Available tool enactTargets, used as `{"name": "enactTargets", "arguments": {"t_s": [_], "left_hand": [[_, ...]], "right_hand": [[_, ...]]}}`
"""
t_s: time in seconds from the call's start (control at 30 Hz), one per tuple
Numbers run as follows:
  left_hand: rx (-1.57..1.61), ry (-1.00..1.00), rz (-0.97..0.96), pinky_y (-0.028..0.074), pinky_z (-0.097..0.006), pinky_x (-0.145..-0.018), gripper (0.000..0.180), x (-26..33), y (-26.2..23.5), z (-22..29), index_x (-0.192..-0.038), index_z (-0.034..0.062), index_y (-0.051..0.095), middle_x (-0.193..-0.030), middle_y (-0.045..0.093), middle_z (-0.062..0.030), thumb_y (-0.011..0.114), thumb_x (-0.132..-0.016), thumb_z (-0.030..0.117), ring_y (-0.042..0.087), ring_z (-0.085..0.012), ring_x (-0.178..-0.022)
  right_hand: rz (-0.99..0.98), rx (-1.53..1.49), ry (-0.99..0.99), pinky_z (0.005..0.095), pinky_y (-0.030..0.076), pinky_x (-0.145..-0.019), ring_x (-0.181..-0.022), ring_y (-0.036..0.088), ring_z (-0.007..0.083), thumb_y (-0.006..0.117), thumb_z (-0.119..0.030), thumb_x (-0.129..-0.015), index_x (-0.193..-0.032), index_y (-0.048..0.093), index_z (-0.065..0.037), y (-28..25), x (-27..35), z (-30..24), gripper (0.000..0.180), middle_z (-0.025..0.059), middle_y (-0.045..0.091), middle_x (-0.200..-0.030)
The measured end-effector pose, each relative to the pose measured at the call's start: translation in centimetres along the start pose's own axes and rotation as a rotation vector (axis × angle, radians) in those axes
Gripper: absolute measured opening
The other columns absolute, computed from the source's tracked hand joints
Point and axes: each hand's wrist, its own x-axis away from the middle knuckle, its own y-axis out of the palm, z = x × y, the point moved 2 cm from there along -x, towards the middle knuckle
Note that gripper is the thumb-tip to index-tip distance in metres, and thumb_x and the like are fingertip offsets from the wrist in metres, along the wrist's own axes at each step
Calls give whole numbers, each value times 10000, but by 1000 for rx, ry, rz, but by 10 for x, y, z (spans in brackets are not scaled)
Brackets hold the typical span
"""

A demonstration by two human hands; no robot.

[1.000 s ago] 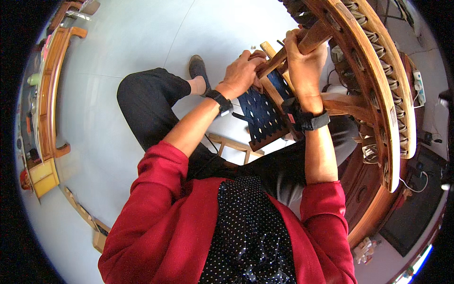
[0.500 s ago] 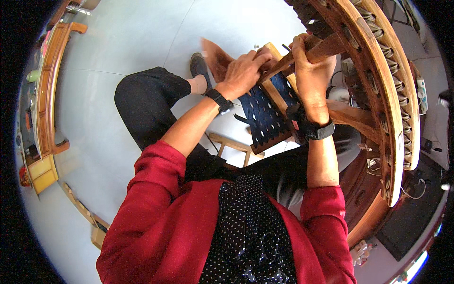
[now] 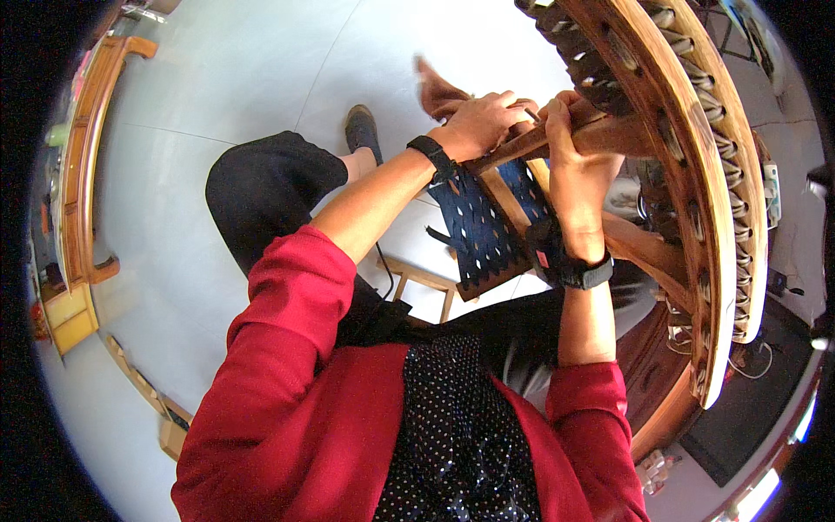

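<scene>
My left hand (image 3: 480,123) is closed over a slanting wooden bar (image 3: 507,153), with a brown cloth (image 3: 437,91) bunched under its fingers. The cloth's loose end flares out beyond the knuckles, somewhat blurred. My right hand (image 3: 581,174) wraps round the wooden frame (image 3: 709,183) where the bar joins it, thumb uppermost. This frame has two long curved rails laced with dark cord and stands tilted on my right. Below both hands sits a stool-like wooden piece with a dark blue woven strap seat (image 3: 474,228).
A small wooden stool frame (image 3: 417,271) stands between my legs. My dark-trousered knee (image 3: 265,178) and shoe (image 3: 361,130) are left of it. Wooden furniture (image 3: 80,165) lines the far left. A black mat-like panel (image 3: 739,409) and a white cable (image 3: 755,361) lie at right.
My left hand and the cloth have slid right along the bar, closer to my right hand. The curved frame and my right hand have shifted slightly downward in view.
</scene>
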Motion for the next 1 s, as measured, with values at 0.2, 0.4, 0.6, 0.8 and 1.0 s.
{"name": "enactTargets", "arguments": {"t_s": [0.2, 0.4, 0.6, 0.8, 1.0], "left_hand": [[-29, -162, 120, 546, -417, -854, 294, 0, -16, -46, -1191, 183, 611, -1091, 603, -126, 587, -914, 86, 642, -317, -972], [-51, -461, 145, 546, -454, -809, 362, 13, -43, -49, -1274, 108, 560, -1085, 600, -192, 560, -914, 64, 638, -385, -951], [39, 113, 117, 531, -456, -833, 471, 0, 11, -14, -1329, 120, 531, -1092, 565, -166, 610, -864, 110, 611, -363, -975], [54, -209, 125, 553, -410, -821, 348, -13, -2, -40, -1224, 173, 599, -1027, 599, -101, 604, -878, 137, 623, -298, -968], [170, -359, 112, 531, -423, -853, 259, -18, -9, -35, -1186, 103, 606, -1054, 591, -159, 568, -953, 210, 610, -335, -984]], "right_hand": [[-20, 52, -53, 284, 511, -730, -786, 628, 118, 651, -53, -920, -920, 628, -8, 0, 3, 7, 50, 33, 662, -842], [-55, 89, -48, 274, 508, -739, -800, 625, 100, 648, -73, -936, -906, 627, -17, -1, 1, 14, 67, 22, 656, -835], [-30, 51, 44, 287, 506, -773, -823, 625, 109, 640, -54, -940, -968, 611, -6, 2, 4, 18, 62, 30, 652, -897], [-50, 159, -119, 306, 509, -768, -839, 641, 149, 651, -75, -929, -986, 624, -21, -2, 2, 20, 83, 51, 662, -915], [-67, 61, -45, 282, 507, -779, -814, 641, 108, 654, -61, -924, -957, 597, -10, -1, 3, 22, 84, 33, 657, -880]]}}
